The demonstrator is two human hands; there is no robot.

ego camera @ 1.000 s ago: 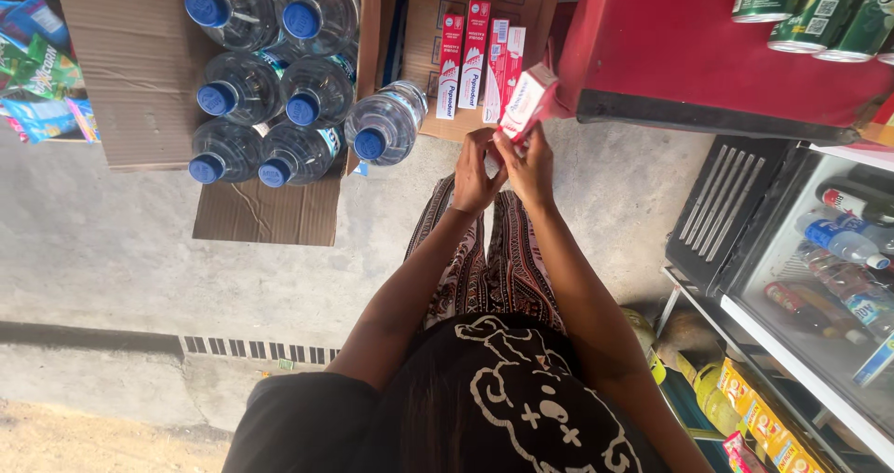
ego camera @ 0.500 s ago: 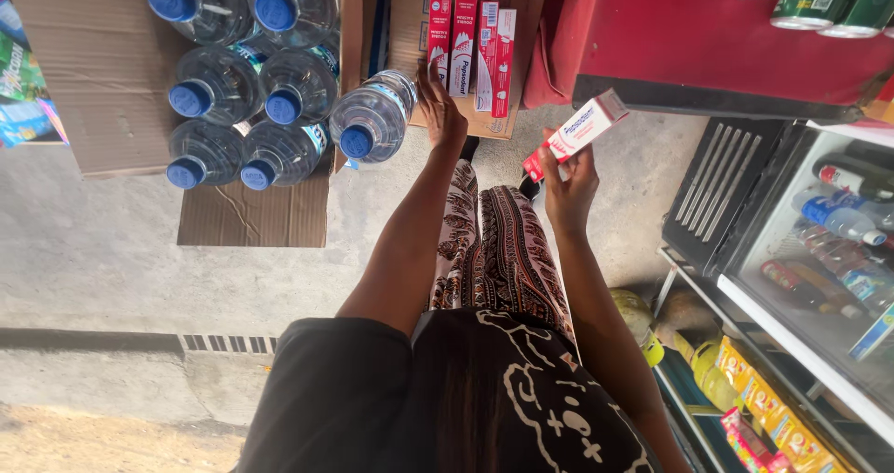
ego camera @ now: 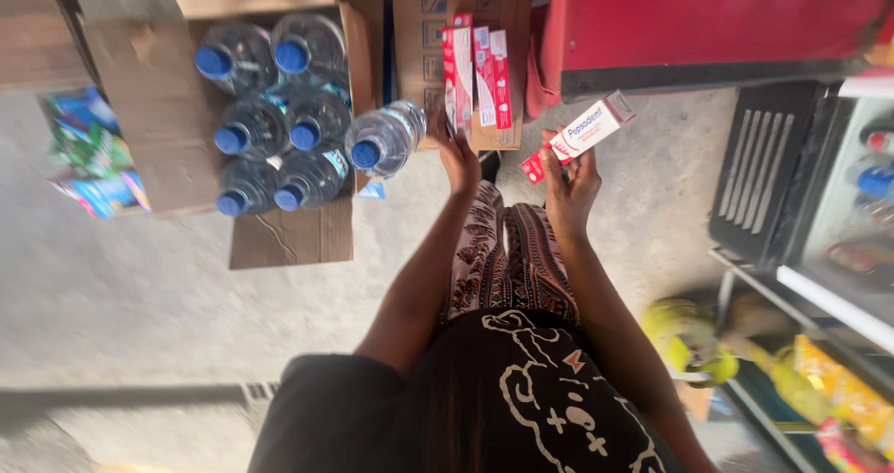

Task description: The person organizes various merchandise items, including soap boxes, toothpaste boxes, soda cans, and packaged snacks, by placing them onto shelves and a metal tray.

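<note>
My right hand holds a long red and white carton, raised and tilted over the concrete floor. My left hand reaches forward with its fingers apart, touching the lower end of several upright red and white cartons. These stand in an open brown cardboard box. Nothing is gripped in the left hand. My patterned trousers and dark printed top fill the lower middle of the view.
Several large water bottles with blue caps sit in a cardboard box on the left, one lying out toward the cartons. Colourful packets lie far left. A red counter stands ahead right, a glass-door cooler at right.
Both hands were together on the carton near the box. My right hand has carried it off to the right, and my left hand has gone back to the standing cartons.
</note>
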